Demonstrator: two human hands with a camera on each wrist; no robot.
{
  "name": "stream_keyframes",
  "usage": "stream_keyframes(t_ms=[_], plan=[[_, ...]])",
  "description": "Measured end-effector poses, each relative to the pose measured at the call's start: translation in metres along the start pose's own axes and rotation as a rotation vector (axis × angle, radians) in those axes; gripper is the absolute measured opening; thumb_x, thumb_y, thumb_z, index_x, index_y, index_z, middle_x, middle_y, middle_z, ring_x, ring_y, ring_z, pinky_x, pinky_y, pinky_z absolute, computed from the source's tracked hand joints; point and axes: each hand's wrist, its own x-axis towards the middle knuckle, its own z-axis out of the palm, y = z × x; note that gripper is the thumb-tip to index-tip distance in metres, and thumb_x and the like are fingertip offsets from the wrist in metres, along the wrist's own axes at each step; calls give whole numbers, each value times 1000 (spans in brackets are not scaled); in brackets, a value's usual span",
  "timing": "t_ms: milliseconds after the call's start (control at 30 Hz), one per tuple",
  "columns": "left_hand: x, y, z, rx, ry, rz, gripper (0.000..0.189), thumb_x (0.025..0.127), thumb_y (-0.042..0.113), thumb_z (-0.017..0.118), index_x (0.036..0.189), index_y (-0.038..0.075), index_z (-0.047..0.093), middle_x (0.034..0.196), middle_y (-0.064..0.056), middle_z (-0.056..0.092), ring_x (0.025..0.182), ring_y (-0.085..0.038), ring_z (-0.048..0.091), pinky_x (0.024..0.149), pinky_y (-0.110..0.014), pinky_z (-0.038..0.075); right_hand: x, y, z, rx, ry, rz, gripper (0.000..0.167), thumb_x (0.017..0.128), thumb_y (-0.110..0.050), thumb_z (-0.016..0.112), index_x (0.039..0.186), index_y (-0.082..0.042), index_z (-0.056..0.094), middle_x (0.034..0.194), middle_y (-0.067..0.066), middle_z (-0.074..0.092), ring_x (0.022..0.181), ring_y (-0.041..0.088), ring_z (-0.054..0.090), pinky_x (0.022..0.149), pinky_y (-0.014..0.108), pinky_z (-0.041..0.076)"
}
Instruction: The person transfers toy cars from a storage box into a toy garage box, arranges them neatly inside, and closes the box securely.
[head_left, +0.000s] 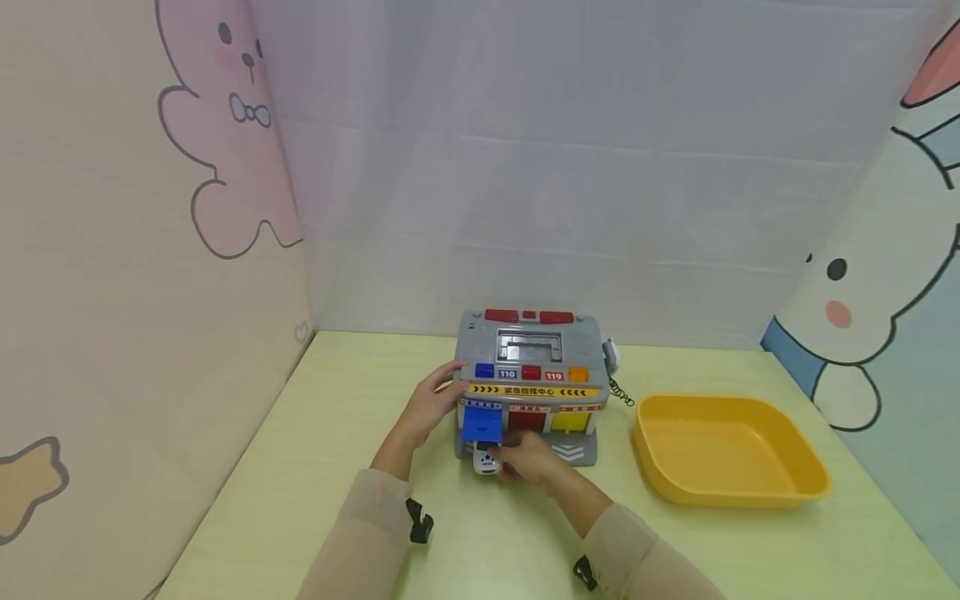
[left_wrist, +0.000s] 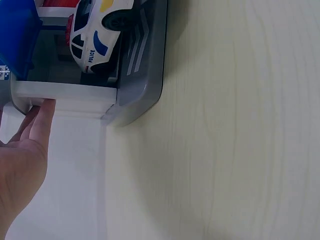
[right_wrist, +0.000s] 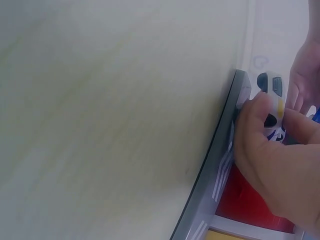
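Observation:
A grey toy emergency station (head_left: 531, 350) stands on the table, its blue door (head_left: 482, 423) swung up. In that doorway sits a white toy police car (head_left: 487, 460), rear end inward and nose outward over the grey ramp. My right hand (head_left: 528, 458) pinches the car between thumb and fingers, as the right wrist view shows, with the car's body (right_wrist: 276, 95) partly covered. My left hand (head_left: 431, 408) rests against the station's left side near the roof edge; in the left wrist view its extended fingers (left_wrist: 44, 120) touch the white side wall.
To the right of the station lies a yellow tray (head_left: 731, 450). A white toy handset (head_left: 611, 356) with a coiled black cord (head_left: 621, 392) hangs at the station's right side. Red (head_left: 527, 419) and yellow (head_left: 570, 420) doors beside the blue one are down. A pale curtain (head_left: 562, 167) rises behind.

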Motion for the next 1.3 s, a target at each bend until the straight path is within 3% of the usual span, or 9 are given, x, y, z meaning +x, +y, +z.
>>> stream_keyframes(t_ms=[167,433,700,933,1100,1300], plan=[[0,1,-1,2,-8,-12,47,98,26,62,142,16,50,148,-17,40,131,-38,43,101,-46,43,1,1,0,70,-23,14,27,94,-6,62,106,18,58,89,13,64,70,18,62,72,33,57],[-13,23,1,26,-20,0,44,99,18,59,141,8,50,145,-22,41,129,-41,44,100,-46,44,0,-1,2,103,-65,34,28,99,-8,54,112,17,57,89,17,66,68,19,65,68,33,59],[-1,0,0,-9,0,6,45,98,23,62,141,14,52,147,-17,40,131,-38,43,101,-46,43,-1,-2,4,184,-61,57,31,100,-6,50,119,18,49,93,24,67,79,30,69,71,39,59],[1,-2,0,10,6,10,45,97,27,62,140,16,52,147,-16,41,130,-38,44,101,-46,43,-1,-1,4,306,-91,33,38,90,12,48,126,21,41,111,26,61,99,38,64,86,45,54],[0,2,0,15,-4,-2,46,98,24,61,142,14,50,148,-18,39,131,-40,43,100,-46,44,-2,-2,4,346,-111,8,39,88,16,46,127,22,43,122,27,57,110,37,58,96,47,48],[-13,22,1,26,-21,-14,45,100,19,58,142,9,49,147,-22,39,130,-40,43,100,-44,44,-4,-3,4,378,-114,-14,38,90,16,45,126,25,44,129,31,52,120,41,52,99,49,45]])
